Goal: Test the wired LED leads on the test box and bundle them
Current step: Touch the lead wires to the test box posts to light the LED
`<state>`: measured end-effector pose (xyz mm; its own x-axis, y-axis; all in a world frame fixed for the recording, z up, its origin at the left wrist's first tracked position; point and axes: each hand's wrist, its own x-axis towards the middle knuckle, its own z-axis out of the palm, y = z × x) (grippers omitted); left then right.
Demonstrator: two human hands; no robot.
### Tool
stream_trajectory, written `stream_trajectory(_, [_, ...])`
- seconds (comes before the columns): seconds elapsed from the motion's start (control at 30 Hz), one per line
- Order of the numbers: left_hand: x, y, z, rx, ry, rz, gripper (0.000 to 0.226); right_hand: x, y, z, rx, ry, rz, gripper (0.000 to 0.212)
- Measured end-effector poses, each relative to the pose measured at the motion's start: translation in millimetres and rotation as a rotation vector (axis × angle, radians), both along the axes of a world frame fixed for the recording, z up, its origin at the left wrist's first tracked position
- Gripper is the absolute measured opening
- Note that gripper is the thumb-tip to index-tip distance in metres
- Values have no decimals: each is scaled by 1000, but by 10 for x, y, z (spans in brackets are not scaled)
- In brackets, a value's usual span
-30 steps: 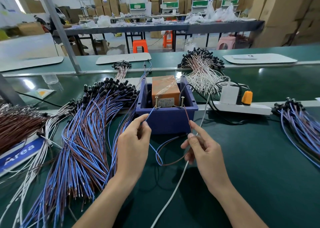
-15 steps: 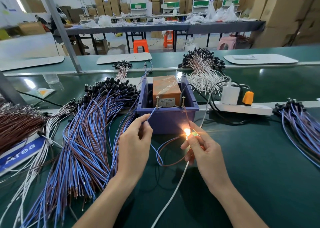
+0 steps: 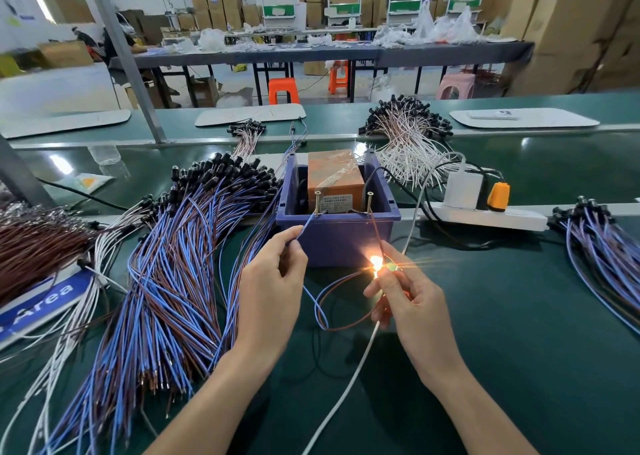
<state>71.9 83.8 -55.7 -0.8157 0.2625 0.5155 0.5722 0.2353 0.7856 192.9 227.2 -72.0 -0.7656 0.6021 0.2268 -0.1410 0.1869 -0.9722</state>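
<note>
The test box (image 3: 337, 236) is a blue bin holding an orange taped unit, with two upright screw terminals at its front rim. My left hand (image 3: 272, 292) pinches the blue wire (image 3: 304, 230) of one LED lead, its tip touching the left screw (image 3: 317, 203). My right hand (image 3: 412, 302) pinches the brown wire and the LED (image 3: 375, 262), which glows bright orange; the brown wire runs up to the right screw (image 3: 370, 203). The lead's slack loops on the belt between my hands. A big pile of blue-brown LED leads (image 3: 166, 281) lies to the left.
A white power strip (image 3: 485, 216) with a charger and an orange plug sits right of the box. More blue-brown leads (image 3: 602, 246) lie at far right, white leads (image 3: 405, 143) behind the box, brown wires (image 3: 38, 243) at far left. A white cable (image 3: 349, 382) crosses the belt.
The LED was dark one second ago and lit half a second ago; it still glows. Both hands have stayed nearly in place.
</note>
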Motion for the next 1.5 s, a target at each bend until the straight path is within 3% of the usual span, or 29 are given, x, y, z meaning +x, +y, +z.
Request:
stream_trajectory(0.23, [-3, -4, -5, 20, 3, 21, 22, -1, -18, 17, -54, 37, -12, 39])
stream_trajectory(0.37, [32, -15, 49, 126, -42, 36, 8, 33, -20, 54, -109, 95, -92, 34])
stream_trajectory(0.53, [106, 16, 164, 277, -222, -163, 12, 48, -47, 120, -163, 119, -40, 7])
stream_trajectory(0.67, [229, 80, 174, 317, -421, -388, 8, 34, -65, 125, -181, 95, 60, 21])
stream_trajectory(0.9, [372, 138, 61, 232, -438, -515, 3, 35, -15, 108, -273, 57, 199, 20])
stream_trajectory(1.0, [391, 132, 28, 73, -294, -477, 7, 47, 15, 122, -315, 80, 190, 20])
stream_trajectory(1.13, [417, 98, -56, -508, 90, -511, 33, 63, 122, 141, -480, 155, 78, 21])
stream_trajectory(1.2, [436, 113, -70, -674, 264, -551, 36, 85, 204, 158, -593, 216, 8, 21])
stream_trajectory(1.27, [441, 136, -83, -721, 322, -569, 41, 124, 297, 183, -705, 290, -65, 19])
stream_trajectory(1.37, [428, 146, -103, -600, 248, -592, 46, 194, 417, 220, -859, 394, -164, 13])
stream_trajectory(1.5, [413, 178, -132, -511, 395, -480, 40, 327, 524, 259, -919, 443, -276, 8])
